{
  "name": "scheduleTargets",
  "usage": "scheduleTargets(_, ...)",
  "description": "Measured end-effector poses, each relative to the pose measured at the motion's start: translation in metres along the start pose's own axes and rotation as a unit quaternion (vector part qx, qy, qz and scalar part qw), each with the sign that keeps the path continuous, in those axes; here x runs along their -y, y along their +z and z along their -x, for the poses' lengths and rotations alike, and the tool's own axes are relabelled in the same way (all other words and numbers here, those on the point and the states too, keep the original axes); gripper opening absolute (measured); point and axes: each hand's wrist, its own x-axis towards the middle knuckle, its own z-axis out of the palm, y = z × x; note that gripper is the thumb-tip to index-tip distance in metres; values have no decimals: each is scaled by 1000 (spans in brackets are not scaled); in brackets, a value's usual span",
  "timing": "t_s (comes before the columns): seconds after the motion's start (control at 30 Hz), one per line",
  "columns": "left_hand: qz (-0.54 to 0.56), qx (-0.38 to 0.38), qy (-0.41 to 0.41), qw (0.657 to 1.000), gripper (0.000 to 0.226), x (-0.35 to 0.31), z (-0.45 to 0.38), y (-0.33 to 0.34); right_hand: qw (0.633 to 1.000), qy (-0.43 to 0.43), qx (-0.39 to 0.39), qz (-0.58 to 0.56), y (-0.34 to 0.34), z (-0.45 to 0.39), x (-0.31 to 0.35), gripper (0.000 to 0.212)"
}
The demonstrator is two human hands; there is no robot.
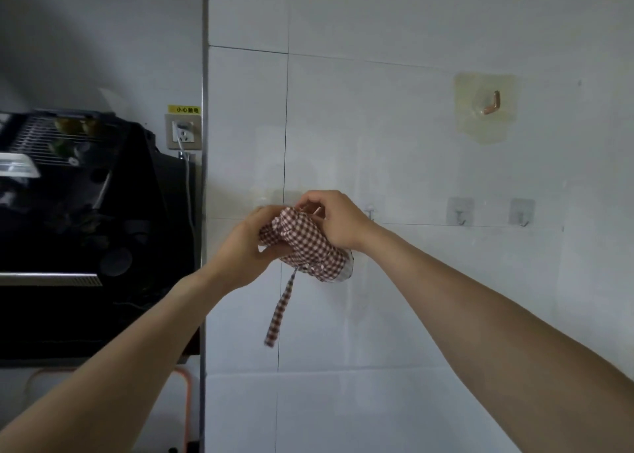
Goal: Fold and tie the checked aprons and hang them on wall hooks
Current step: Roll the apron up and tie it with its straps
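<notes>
So we've got the apron (306, 243) rolled up into a tight little bundle and held up against the white wall (411, 164), right at the height of the row of small hooks. Using the bundle as our landmark from here on.

Our left hand (247, 246) is cupped round the bundle's left end, fingers curled behind it and the thumb pressing on the front. That looks like the steadying grip, so the roll doesn't spring open. Our right hand (338, 221) sits on top of the bundle with its fingers bent and pinching something at the upper edge. We'd guess that's the loop or tie we're trying to catch on a hook, but the fingers cover it, so we can't say for sure.

One strap (279, 310) hangs loose straight down below the bundle, so the tying may not be fully tidy.

Just right of the bundle, half hidden by our right wrist, there's a clear hook (370, 210). Further right are two more stick-on hooks (460, 212) (522, 213), both bare, and well above those a bigger bent hook (491, 103). Off to the left of the bundle is the black range hood (79, 192) and a wall socket (183, 131).
</notes>
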Motion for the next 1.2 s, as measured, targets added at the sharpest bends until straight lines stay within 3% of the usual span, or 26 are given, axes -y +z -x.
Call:
scheduleTargets(0.13, 19, 8, -53, 998, 61, -1, -3, -13, 997, 10, 57, 53, -1, -25, 7, 20)
scheduleTargets(0.47, -22, 2, -101, 995, 28, 12, -36, -32, 996, 29, 36, 75, 1, -67, 11, 21)
scheduleTargets(0.73, -64, 15, -119, 991, 30, 23, -50, -34, 988, 15, 36, 147, 3, -80, 14, 26)
scheduleTargets(1.2, -104, 62, -131, 984, 32, 19, -51, -30, 965, -6, 88, 247, 1, -74, 12, 16)
